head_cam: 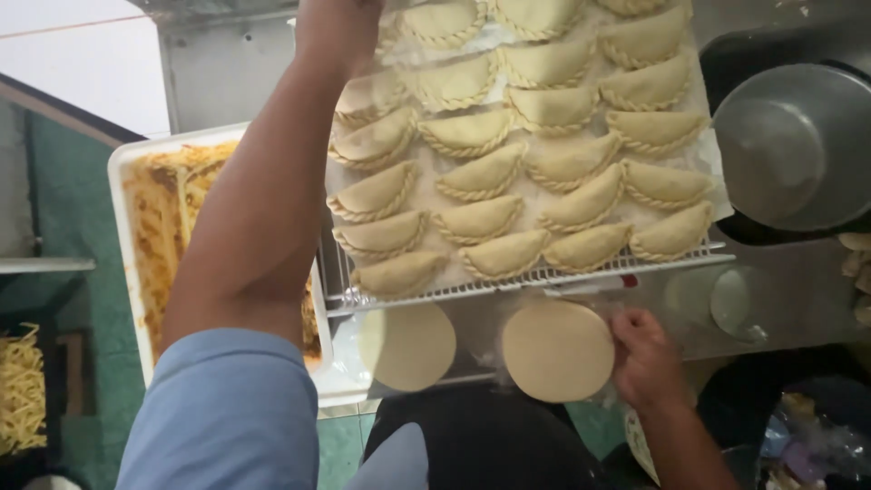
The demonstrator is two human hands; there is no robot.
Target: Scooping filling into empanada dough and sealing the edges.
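Left hand (337,27) reaching over the crowded wire rack (535,277), grip unreadable; right hand (646,358) pinching a dough disc (557,351) at the rack's near edge.

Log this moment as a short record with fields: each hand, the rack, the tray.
left hand: raised over the rack's far left corner, grip unclear
right hand: touching a dough disc
second disc: lies left of it, untouched
rack: wire, rows of crimped raw pastries on paper
tray: white, orange shredded filling
pot: right of rack
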